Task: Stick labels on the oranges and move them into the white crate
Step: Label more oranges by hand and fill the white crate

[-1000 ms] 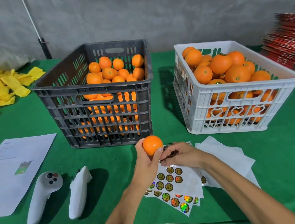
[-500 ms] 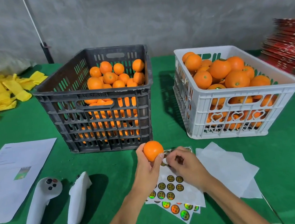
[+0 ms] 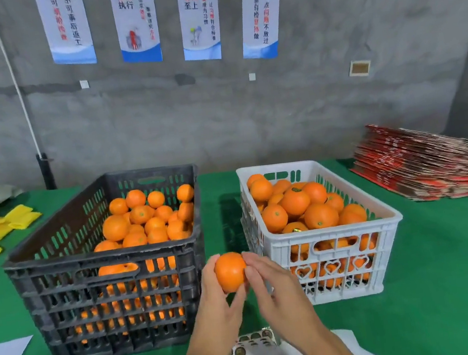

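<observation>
The light is even and fairly bright, soft rather than harsh — it seems to come from above. A dark shadow lies on the green table (image 3: 446, 284) between the black crate (image 3: 107, 281) and the white crate (image 3: 337, 232). There is no strong glare; the oranges in both crates show only a dull sheen. The picture is slightly soft throughout, and the posters (image 3: 198, 19) on the grey wall (image 3: 248, 110) are blurred. Wide-angle distortion bends the edges — the posters lean outwards and the wall's right corner slants.
</observation>
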A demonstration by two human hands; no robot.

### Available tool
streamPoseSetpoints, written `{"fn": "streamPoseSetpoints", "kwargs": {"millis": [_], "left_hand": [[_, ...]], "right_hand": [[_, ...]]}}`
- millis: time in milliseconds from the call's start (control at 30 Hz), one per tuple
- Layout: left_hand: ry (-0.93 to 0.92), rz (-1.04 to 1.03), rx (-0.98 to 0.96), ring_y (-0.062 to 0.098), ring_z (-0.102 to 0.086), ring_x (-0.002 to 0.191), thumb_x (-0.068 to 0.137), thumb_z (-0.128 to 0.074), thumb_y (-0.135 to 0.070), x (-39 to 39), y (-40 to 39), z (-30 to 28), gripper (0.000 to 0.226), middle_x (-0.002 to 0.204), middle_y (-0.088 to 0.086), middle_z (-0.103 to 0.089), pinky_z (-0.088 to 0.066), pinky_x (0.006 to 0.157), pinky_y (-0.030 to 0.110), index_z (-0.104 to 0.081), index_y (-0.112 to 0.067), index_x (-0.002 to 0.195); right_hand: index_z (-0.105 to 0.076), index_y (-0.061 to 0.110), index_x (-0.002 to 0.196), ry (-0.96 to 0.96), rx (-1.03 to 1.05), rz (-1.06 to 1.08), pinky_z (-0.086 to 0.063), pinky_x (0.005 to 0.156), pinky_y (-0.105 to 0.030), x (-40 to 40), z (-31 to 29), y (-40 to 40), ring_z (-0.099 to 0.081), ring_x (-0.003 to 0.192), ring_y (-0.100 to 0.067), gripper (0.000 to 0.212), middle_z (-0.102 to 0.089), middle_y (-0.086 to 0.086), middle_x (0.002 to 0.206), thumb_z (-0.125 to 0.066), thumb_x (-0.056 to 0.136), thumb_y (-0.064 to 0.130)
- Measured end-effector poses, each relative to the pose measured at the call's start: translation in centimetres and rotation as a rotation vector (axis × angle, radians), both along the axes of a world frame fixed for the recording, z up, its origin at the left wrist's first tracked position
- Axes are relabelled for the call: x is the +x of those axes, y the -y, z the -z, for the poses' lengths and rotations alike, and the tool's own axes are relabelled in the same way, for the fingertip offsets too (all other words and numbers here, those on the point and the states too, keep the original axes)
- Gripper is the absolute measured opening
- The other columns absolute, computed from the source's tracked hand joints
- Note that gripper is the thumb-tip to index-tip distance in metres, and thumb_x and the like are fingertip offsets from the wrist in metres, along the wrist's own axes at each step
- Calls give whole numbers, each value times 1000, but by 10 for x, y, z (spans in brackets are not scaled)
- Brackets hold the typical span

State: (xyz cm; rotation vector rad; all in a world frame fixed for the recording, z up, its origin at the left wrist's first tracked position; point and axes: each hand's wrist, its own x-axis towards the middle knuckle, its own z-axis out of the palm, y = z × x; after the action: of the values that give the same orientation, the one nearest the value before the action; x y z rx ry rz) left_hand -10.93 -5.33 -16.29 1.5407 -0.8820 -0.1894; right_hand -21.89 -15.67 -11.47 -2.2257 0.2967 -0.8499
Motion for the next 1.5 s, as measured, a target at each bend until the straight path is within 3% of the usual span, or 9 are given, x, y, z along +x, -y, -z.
{"fn": "streamPoseSetpoints", "kwargs": {"millis": [67, 200, 333, 500, 633, 900, 1100, 1333, 1500], "left_hand": [[66, -39, -31, 10, -56, 124, 95, -69, -21, 4, 22, -30, 70, 142, -7, -43, -49, 106, 32, -25, -46, 144], [345, -140, -33, -13, -45, 122, 94, -69, -20, 25, 78, -98, 70, 134, -30, -40, -35, 94, 0, -27, -47, 142], [540, -22, 153, 13, -53, 127, 95, -64, -24, 64, 120, -165, 70, 151, -15, -31, -49, 104, 39, -24, -38, 151], [722, -222, 340, 15, -55, 127, 97, -59, -42, 162, 113, -207, 56, 147, -7, -43, -48, 102, 39, -35, -31, 147], [623, -350, 642, 29, -55, 126, 96, -62, -31, 259, 73, -190, 54, 143, 7, -48, -46, 103, 42, -40, -22, 145], [433, -270, 1127, 32, -55, 122, 85, -76, -34, 362, 63, -114, 70, 135, 14, -54, -49, 98, 41, -42, -19, 145], [392, -257, 1440, 42, -30, 147, 94, -71, -30, 408, 67, -96, 73, 166, 19, -5, -36, 115, 51, -34, -19, 155], [511, -248, 1364, 42, -34, 141, 90, -76, -23, 399, 59, -119, 51, 154, 18, -28, -38, 112, 50, -52, -19, 134], [626, -219, 699, 31, -53, 114, 74, -77, -26, 331, 43, -187, 48, 119, 11, -54, -46, 98, 44, -60, -20, 118]], "right_hand": [[-48, 28, 150, -3, -27, 80, -43, 111, -22, 7, -21, 5, -49, 131, 4, 60, -53, 17, 146, -56, 98, 57], [-52, 28, 143, 127, -22, 297, -57, 88, -32, 34, -81, 42, -68, 105, -9, 69, -71, 7, 120, -67, 86, 62], [-59, 21, 129, 33, -240, 474, -48, 72, -34, 59, -132, 110, -69, 95, -24, 53, -74, -4, 102, -64, 92, 57], [-46, 22, 147, -352, -526, 684, -52, 84, -37, 78, -152, 184, -66, 114, -29, 48, -44, 0, 151, -48, 103, 43], [-58, 38, 137, -336, -636, 503, -51, 70, -32, 139, -150, 167, -68, 101, -19, 44, -49, 10, 129, -49, 99, 58], [-62, 39, 136, -258, -399, 55, -47, 102, -33, 296, -121, 87, -51, 132, -18, 45, -58, 10, 139, -62, 93, 54], [-61, 34, 138, -283, -311, -18, -48, 102, -34, 353, -95, 86, -56, 129, -15, 45, -59, 9, 141, -62, 95, 49], [-63, 30, 135, -271, -303, -24, -49, 103, -37, 360, -89, 88, -58, 126, -17, 40, -62, 6, 139, -61, 97, 43], [-59, 20, 141, -48, -201, -27, -40, 109, -29, 321, -109, 77, -53, 132, -18, 42, -61, 1, 141, -58, 102, 36]]}}
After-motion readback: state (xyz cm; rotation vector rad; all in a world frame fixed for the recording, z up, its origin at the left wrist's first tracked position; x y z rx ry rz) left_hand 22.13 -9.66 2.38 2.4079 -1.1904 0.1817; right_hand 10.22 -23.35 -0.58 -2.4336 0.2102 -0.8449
